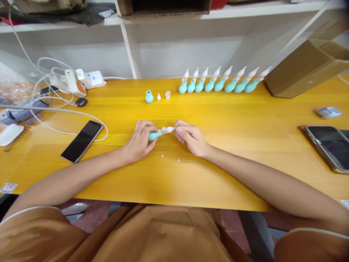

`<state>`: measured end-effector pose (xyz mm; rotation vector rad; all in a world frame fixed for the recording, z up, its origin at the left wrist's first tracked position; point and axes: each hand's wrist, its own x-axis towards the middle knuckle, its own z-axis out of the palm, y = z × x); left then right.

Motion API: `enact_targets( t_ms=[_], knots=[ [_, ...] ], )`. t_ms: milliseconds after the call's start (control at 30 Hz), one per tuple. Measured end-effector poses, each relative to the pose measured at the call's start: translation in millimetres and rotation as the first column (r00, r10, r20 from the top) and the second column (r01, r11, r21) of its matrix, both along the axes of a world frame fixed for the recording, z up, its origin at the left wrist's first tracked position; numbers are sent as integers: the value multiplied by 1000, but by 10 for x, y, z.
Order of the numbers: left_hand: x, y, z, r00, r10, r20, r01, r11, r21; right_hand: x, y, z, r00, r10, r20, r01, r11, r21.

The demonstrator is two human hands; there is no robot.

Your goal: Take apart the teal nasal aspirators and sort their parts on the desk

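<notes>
I counted eight finished aspirators (220,84) lined up at the back of the table (245,120), with one loose bulb (149,96), tip (158,96) and cap (167,95) waiting beside them. My left hand (140,140) was curled shut round a teal bulb (155,135) at the table's middle; my right hand (191,137) pinched its clear tip (168,129), seemingly mid-assembly, two small washers (170,158) lying just below

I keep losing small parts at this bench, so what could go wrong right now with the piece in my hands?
The two tiny pale discs lie loose on the yellow wooden table just below your left hand and right hand; a wrist could sweep them off. The white tip may slip off the teal rubber bulb.
</notes>
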<state>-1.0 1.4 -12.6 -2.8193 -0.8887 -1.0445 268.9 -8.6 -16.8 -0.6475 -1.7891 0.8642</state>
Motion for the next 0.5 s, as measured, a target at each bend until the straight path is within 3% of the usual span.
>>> enact_targets(
  t_ms=[133, 267, 400, 500],
  knots=[
    [-21, -17, 20, 998, -40, -55, 44, 997, 66, -15, -5, -10, 1000, 11, 7, -10, 996, -86],
    [-28, -21, 10, 995, -63, -71, 69, 993, 93, -18, -4, 122, 998, -12, 55, 14, 999, -49],
    [-8, 0, -21, 998, -52, -20, 53, 998, 39, 111, 230, 556, 956, -180, 232, 154, 980, 128],
    [2, 21, -40, 998, -56, 4, 56, 998, -23, 302, 640, 981, 868, -262, 421, 97, 923, 373]
  ],
)
